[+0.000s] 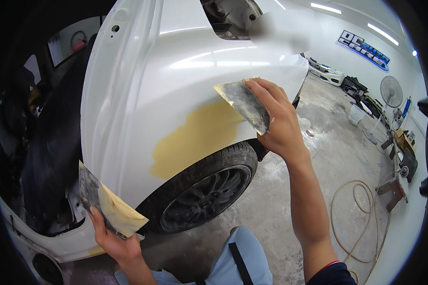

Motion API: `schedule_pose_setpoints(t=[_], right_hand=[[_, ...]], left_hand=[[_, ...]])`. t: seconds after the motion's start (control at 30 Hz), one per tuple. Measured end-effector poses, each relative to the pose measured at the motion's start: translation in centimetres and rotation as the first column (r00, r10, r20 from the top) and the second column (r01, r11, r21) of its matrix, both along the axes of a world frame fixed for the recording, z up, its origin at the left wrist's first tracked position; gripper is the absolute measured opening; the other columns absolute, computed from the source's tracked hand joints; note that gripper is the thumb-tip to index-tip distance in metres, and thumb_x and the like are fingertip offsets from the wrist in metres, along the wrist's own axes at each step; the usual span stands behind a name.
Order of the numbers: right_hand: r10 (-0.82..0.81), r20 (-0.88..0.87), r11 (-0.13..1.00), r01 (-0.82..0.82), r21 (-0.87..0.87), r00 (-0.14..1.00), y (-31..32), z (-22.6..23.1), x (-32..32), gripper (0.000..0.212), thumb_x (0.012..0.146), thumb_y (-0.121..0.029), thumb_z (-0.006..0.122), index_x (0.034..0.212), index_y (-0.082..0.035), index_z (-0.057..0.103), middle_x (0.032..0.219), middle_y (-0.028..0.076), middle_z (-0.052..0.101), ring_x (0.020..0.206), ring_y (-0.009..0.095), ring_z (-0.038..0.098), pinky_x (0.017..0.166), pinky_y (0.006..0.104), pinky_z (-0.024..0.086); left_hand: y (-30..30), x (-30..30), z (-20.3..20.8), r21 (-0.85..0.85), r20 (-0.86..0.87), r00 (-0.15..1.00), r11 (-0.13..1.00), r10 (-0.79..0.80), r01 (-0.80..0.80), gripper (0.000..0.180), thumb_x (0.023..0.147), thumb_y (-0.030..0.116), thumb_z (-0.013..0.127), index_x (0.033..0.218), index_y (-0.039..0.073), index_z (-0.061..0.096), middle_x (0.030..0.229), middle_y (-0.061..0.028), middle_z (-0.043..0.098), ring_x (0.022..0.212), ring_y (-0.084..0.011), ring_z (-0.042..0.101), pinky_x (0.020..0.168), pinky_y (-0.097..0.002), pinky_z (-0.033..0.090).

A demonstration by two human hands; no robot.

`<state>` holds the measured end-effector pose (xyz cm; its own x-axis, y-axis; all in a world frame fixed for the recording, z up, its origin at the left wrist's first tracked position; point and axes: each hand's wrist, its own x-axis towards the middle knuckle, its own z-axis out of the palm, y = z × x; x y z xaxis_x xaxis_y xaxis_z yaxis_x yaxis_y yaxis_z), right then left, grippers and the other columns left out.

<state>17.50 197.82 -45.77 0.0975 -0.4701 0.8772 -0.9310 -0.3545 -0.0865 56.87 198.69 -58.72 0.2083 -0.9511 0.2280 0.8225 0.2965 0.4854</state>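
A white car's rear side panel (142, 109) fills the middle, with a smooth patch of yellow body filler (195, 137) above the wheel arch. My right hand (283, 126) grips a flat, smeared filler spreader (242, 102) at the patch's upper right end; whether its edge touches the panel I cannot tell. Lower left, my left hand (116, 244) holds a second dark, stained spreader (91, 187) tilted beside the door opening. A thick layer of yellow filler (121, 211) lies along that spreader's right side.
Below the patch sits the black-rimmed wheel (207, 192). The open doorway (47, 156) is at left. A hose (352, 223) coils on the concrete floor at right, near a standing fan (391, 92) and a metal stand (395, 187). A white bumper (325, 73) lies farther back.
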Motion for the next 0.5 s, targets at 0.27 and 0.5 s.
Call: schedule_pose_setpoints(t=[0.27, 0.5], right_hand=[[-0.125, -0.043, 0.992, 0.127, 0.026, 0.991, -1.2, -1.3, 1.4, 0.074, 0.067, 0.003, 0.076, 0.140, -0.009, 0.065, 0.143, 0.007, 0.062, 0.132, 0.035, 0.056, 0.101, 0.0462, 0.048], [-0.165, -0.020, 0.983, 0.163, -0.085, 0.986, -2.2, -10.3, 1.4, 0.068, 0.074, -0.018, 0.081, 0.139, -0.009, 0.064, 0.144, 0.005, 0.061, 0.133, 0.030, 0.055, 0.097, 0.0462, 0.044]], left_hand=[[0.4, 0.1, 0.0, 0.022, 0.055, 0.997, 0.998, 0.060, -0.061, 0.044, 0.110, 0.032, 0.059, 0.144, 0.003, 0.058, 0.137, -0.0064, 0.068, 0.119, -0.0207, 0.068, 0.102, -0.0372, 0.054], [0.4, 0.3, -0.3, 0.057, 0.040, 0.997, 0.996, 0.071, -0.073, 0.044, 0.111, 0.032, 0.059, 0.144, 0.003, 0.058, 0.138, -0.0057, 0.067, 0.120, -0.0203, 0.068, 0.102, -0.0360, 0.054]])
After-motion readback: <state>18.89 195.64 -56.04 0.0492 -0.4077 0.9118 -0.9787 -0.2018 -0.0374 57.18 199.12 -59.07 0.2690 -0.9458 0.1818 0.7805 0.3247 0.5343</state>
